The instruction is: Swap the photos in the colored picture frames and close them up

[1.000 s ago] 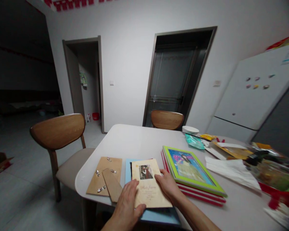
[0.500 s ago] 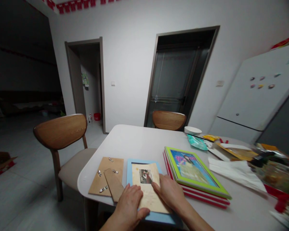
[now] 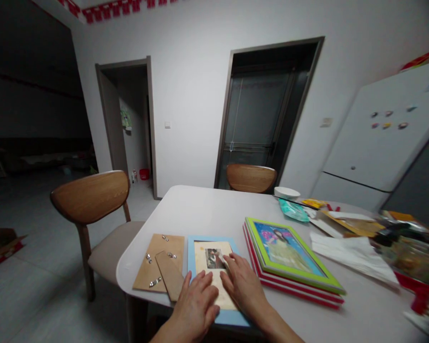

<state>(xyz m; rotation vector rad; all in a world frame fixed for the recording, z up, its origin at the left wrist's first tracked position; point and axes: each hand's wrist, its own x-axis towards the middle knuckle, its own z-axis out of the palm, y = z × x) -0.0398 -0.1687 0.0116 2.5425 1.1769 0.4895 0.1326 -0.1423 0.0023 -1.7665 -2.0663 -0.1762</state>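
A light blue picture frame lies face down at the near edge of the white table. Inside it rests a beige card with a small photo printed on it. My left hand lies flat on the card's near left part, fingers stretched out. My right hand presses flat on its right side, fingers reaching toward the small photo. Left of the frame lies the brown backing board with metal clips and a fold-out stand.
A stack of frames, green on top and red beneath, lies to the right. Beyond are white paper, a teal packet, a white bowl and clutter. Wooden chairs stand left and behind. A fridge is at right.
The card has slid down and settled inside the blue frame. Both hands moved from gripping its edges to lying flat on top of it.
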